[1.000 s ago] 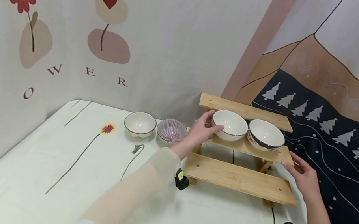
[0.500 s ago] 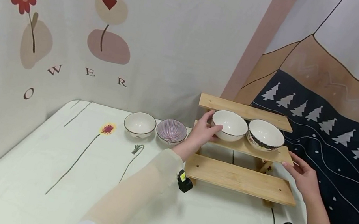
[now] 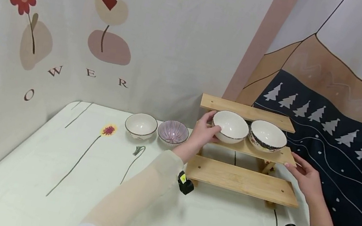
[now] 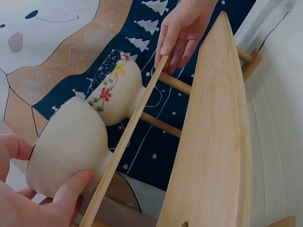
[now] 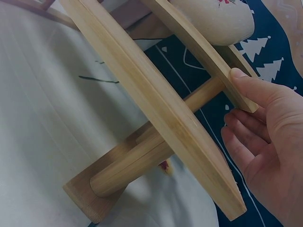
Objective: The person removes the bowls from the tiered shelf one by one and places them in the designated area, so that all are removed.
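Note:
My left hand [image 3: 203, 133] grips a white bowl [image 3: 230, 128] with a thin dark rim on the left part of the middle board of a wooden three-tier rack [image 3: 243, 179]. In the left wrist view its thumb [image 4: 75, 184] presses the bowl's outer wall while other fingers reach the rim. Beside that bowl, on the same board, sits a second bowl [image 3: 267, 136] with a dark band and painted flowers [image 4: 105, 94] outside. At the board's right end, my right hand [image 3: 305, 177] pinches the edge, thumb [image 5: 239, 74] on top and fingers below.
Left of the rack, a white bowl [image 3: 140, 126] and a purple-striped bowl [image 3: 173, 132] stand side by side on the printed tablecloth [image 3: 82, 176]. The rack's top board [image 3: 248, 112] rises behind the bowls, close to the hanging printed curtain [image 3: 179, 40].
The white bowl in my left hand has shifted very slightly left, and the left thumb has drawn back a little along its rim. My right hand stays at the board's end.

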Tool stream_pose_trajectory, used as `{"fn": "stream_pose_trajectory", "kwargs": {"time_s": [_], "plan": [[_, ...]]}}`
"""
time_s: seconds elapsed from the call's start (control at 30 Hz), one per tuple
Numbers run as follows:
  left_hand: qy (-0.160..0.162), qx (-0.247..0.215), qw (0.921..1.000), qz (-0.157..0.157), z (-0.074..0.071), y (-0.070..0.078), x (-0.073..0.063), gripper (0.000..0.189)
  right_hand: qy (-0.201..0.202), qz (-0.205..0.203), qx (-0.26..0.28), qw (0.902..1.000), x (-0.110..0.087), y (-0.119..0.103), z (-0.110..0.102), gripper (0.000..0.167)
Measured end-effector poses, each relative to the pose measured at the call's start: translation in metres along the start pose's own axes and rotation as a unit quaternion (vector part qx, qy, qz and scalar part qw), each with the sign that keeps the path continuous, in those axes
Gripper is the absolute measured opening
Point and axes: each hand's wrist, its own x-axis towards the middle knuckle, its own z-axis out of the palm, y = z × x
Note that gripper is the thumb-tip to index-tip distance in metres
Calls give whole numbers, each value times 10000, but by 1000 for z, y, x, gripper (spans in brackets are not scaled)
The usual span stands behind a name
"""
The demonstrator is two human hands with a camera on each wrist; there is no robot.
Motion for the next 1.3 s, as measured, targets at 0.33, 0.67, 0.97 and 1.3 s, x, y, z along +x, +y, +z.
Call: {"fn": "stream_pose_trajectory", "kwargs": {"time_s": [0.33,0.67,0.97,1.3], "plan": [[-41,-146,9998,-142,-10,3,-4,66,8,-92,-28,10000,2,7,0,68],[-34,-359,9992,-195,-25,10,-6,67,0,32,226,9997,1,0,-1,67],[-12,-461,9988,-183,-39,14,-8,66,50,-75,-71,9999,4,7,1,70],[29,-412,9990,-189,-56,22,-13,69,19,-74,57,10000,-1,1,0,71]]}}
